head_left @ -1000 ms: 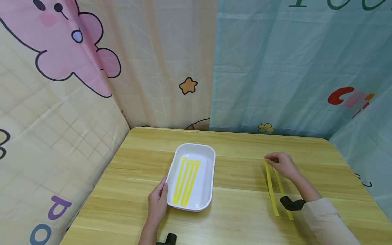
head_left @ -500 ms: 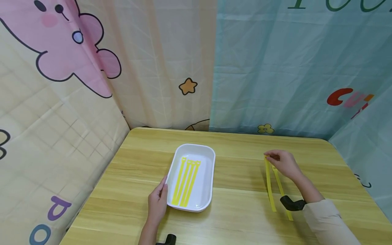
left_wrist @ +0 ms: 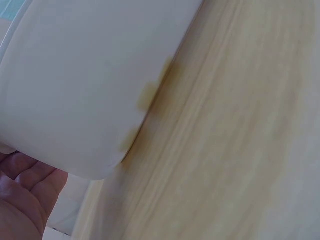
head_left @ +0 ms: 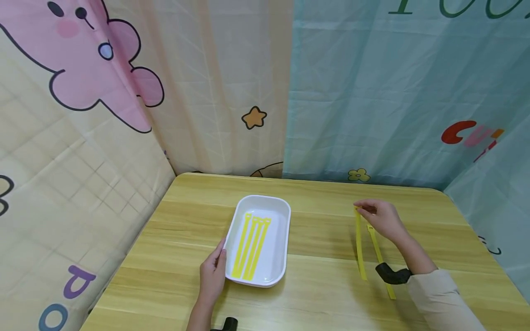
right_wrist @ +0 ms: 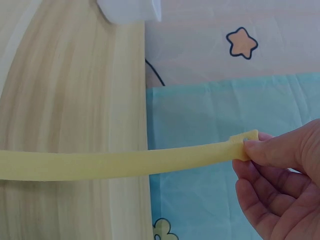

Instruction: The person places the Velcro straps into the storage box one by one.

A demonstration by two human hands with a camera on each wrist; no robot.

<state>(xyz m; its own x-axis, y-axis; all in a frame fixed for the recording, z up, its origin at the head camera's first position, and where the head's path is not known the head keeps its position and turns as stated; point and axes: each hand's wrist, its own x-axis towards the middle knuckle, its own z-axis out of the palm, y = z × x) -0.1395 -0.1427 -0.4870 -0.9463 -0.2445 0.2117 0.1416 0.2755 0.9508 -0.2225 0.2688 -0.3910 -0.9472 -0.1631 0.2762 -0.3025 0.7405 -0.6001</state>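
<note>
In the head view my left hand (head_left: 211,277) holds the left side of a white plastic tray (head_left: 276,248), thumb by the rim. The left wrist view shows the tray's outer wall (left_wrist: 85,85) with the fingers against its edge. Several yellow cable ties (head_left: 242,246) lie side by side in the tray. My right hand (head_left: 382,219) pinches the slotted head of another yellow cable tie (head_left: 358,243) between thumb and fingers. That tie hangs down over the table; it stretches leftward in the right wrist view (right_wrist: 115,165). A further yellow tie (head_left: 376,243) lies beneath the right hand, partly hidden by a black wrist mount.
A wood-grain table (head_left: 323,294) carries everything. Printed curtains (head_left: 223,92) hang behind its back edge and along both sides. Black camera mounts (head_left: 392,274) sit at both wrists.
My right hand has risen and shifted slightly left, lifting the pinched cable tie away from the one lying below. The left hand and tray stay in place.
</note>
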